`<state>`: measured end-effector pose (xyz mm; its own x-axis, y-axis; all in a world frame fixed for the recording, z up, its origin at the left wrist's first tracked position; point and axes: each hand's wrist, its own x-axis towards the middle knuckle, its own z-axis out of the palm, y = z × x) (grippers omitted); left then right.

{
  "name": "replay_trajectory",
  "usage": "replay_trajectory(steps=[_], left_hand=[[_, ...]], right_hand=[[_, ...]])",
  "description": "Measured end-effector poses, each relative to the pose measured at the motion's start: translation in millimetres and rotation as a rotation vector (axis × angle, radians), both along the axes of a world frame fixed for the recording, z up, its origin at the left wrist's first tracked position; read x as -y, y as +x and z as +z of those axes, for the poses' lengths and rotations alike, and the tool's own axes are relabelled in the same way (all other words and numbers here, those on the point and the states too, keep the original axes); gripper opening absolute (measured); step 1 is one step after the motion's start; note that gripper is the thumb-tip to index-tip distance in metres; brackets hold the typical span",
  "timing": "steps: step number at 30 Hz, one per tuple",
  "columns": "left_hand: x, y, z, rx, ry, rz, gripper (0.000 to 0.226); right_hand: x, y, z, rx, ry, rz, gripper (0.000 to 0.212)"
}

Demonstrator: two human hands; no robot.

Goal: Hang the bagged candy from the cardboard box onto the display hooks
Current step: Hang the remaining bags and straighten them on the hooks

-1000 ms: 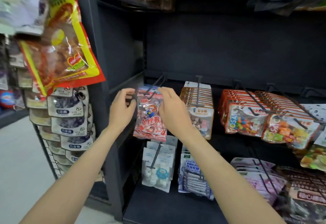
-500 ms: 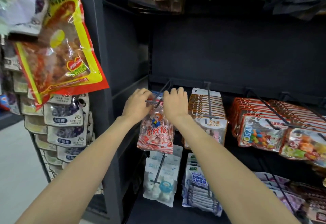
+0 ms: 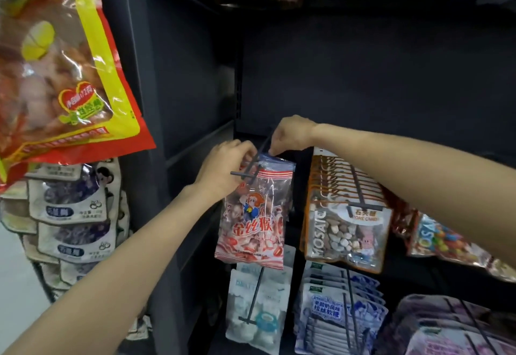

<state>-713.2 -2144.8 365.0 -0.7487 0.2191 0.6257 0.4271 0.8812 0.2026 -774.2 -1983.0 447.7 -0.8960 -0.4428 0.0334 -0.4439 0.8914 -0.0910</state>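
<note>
A red-and-white candy bag (image 3: 252,220) with a cartoon monkey hangs on a dark display hook (image 3: 245,173) at the left end of the shelf bay. My left hand (image 3: 226,164) pinches the bag's top left corner beside the hook's crossbar. My right hand (image 3: 293,135) reaches in from the right and pinches the blue top edge of the bag further back along the hook. The cardboard box is out of view.
Orange stone-candy bags (image 3: 346,215) fill the neighbouring hook, colourful candy bags (image 3: 446,240) hang further right. White bags (image 3: 257,310) and blue-white bags (image 3: 335,315) hang below. A big red-yellow snack bag (image 3: 61,69) hangs at upper left, close to my left arm.
The bag has slid further back along the hook. My right hand moved up and back over the hook, and my left hand stayed at the front corner. The camera moved closer.
</note>
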Motion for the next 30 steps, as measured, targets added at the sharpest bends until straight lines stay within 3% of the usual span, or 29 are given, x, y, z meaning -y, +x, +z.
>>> replay_trajectory(steps=[8, 13, 16, 18, 24, 26, 28, 30], left_hand=[[8, -5, 2, 0.039, 0.038, -0.033, 0.018], [12, -5, 11, 0.11, 0.049, -0.048, 0.017], [15, -3, 13, 0.15, 0.049, -0.099, 0.023], [17, 0, 14, 0.165, 0.071, -0.137, 0.022], [29, 5, 14, 0.247, 0.194, -0.244, 0.014], [29, 3, 20, 0.179, 0.285, -0.228, 0.011], [26, -5, 27, 0.111, 0.298, -0.182, 0.014], [23, -16, 34, 0.168, 0.197, -0.121, 0.016]], right_hand=[[0, -26, -16, 0.155, -0.249, -0.023, 0.011], [6, -37, -20, -0.078, -0.082, -0.13, 0.032], [-1, -46, -20, 0.08, -0.225, -0.168, 0.037], [-4, -52, -22, 0.074, -0.229, -0.167, 0.035], [4, -48, -28, -0.547, 0.35, -0.07, 0.038], [1, -39, -24, -0.632, 0.396, -0.013, 0.037], [-4, -28, -18, -0.522, 0.232, 0.02, 0.027], [-6, -20, -15, -0.328, 0.079, 0.051, 0.016]])
